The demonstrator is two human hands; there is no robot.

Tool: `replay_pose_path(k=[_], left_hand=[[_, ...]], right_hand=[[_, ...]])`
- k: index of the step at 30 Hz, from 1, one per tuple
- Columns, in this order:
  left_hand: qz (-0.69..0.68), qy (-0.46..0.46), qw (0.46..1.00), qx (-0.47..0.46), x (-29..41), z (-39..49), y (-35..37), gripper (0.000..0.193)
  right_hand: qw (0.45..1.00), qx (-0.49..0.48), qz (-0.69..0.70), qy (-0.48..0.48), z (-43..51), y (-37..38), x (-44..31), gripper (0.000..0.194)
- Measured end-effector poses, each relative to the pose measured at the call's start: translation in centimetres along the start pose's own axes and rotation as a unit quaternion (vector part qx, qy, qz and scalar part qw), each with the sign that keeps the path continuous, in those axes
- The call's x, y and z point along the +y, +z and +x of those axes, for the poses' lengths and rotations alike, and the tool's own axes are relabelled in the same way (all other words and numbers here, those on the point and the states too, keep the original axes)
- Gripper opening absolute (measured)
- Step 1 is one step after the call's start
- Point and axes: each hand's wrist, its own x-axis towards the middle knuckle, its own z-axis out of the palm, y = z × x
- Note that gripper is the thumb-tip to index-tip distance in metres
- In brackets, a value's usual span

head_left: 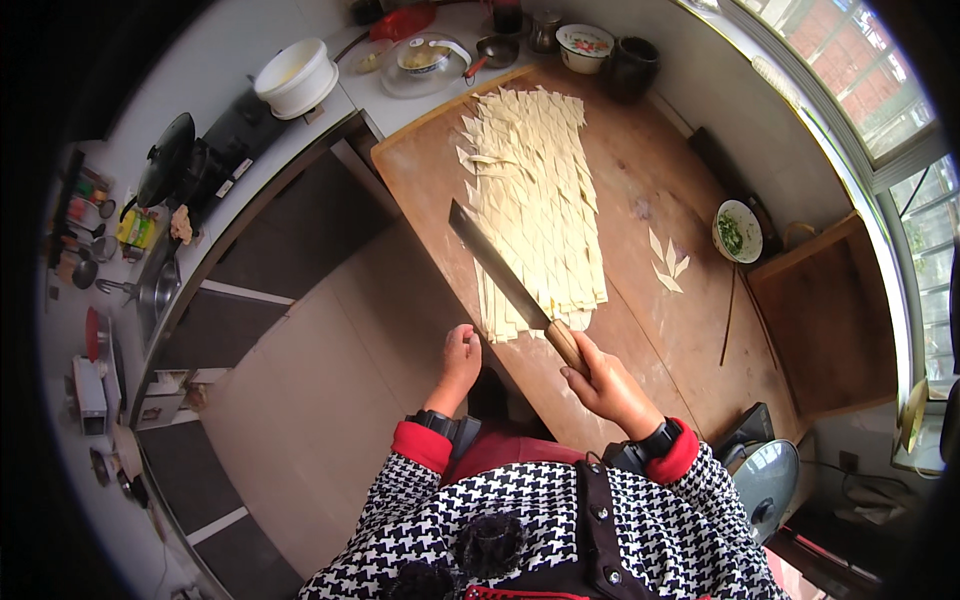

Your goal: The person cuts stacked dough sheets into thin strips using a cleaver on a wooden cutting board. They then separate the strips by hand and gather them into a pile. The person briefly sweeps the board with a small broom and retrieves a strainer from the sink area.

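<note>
My right hand grips the wooden handle of a long, broad-bladed kitchen knife. The blade points away to the upper left, over the near left part of a sheet of dough cut into diamond-shaped pieces and strips. Whether the blade touches the dough cannot be told. My left hand is off the board's left edge, fingers curled in, with nothing visible in it. Beneath the dough lies a large wooden board, dusted with flour. Several loose dough diamonds rest on it to the right.
A bowl of chopped greens and a thin stick are at the right. Beyond the board's far end stand a floral enamel basin, a dark jar and a small pan. A counter with a sink runs along the left.
</note>
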Motion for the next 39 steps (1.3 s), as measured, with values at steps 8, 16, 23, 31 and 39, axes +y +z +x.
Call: replay_pose_path(k=[8, 16, 23, 31, 39], left_hand=[[0.018, 0.045, 0.999, -0.016, 1.9, -0.1, 1.0, 0.027], [0.158, 0.100, 0.982, -0.022, 3.7, 0.2, 1.8, 0.035], [0.183, 0.145, 0.970, -0.069, 4.8, 1.5, 2.4, 0.031], [0.089, 0.057, 0.975, -0.195, 7.0, 1.2, 4.0, 0.036], [0.030, 0.068, 0.982, -0.172, 10.4, 5.2, 2.3, 0.033]], right_hand=[[0.995, -0.063, -0.061, 0.042, 0.5, 3.6, 2.4, 0.053], [0.998, -0.020, -0.035, 0.038, 1.0, 4.8, 6.1, 0.047], [0.991, 0.085, -0.053, 0.085, -0.6, 0.6, 5.0, 0.044], [0.955, 0.159, 0.175, 0.178, -2.1, -3.6, 7.0, 0.045], [0.934, 0.234, 0.215, 0.161, -3.1, -17.6, 5.6, 0.039]])
